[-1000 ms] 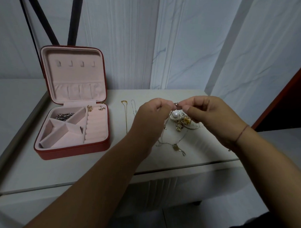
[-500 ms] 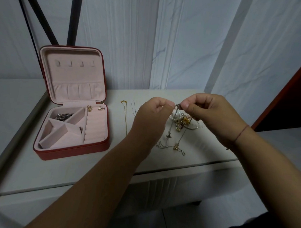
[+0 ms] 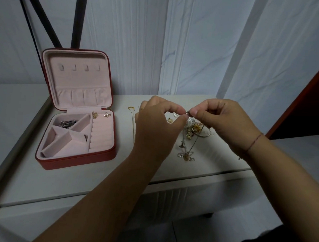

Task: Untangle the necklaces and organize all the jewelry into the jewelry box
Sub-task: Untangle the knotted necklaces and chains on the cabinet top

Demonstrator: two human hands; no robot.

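Fingertips (image 3: 181,111) of the left hand (image 3: 158,120) and the right hand (image 3: 221,122) meet above the table (image 3: 96,182), thumb and forefinger of each curled and pinching one thin necklace chain (image 3: 187,114) at a small dark fitting; whether this is a clasp or a knot cannot be told. From the pinch the chain falls toward six o'clock, past the jewelry pile (image 3: 193,130) just beneath the hands, to a butterfly pendant (image 3: 186,156) low at the table top. A gold necklace (image 3: 132,123) lies straight at nine o'clock of the left hand, apart from the pile. Farther toward nine o'clock stands the open jewelry box (image 3: 75,161), with silver pieces (image 3: 68,123) in its rear left compartment. The step is judged to be freeing this chain: keep both pinches close together, work the loop loose with slack rather than pulling, and lift gently so that the pendant does not drag the pile along.
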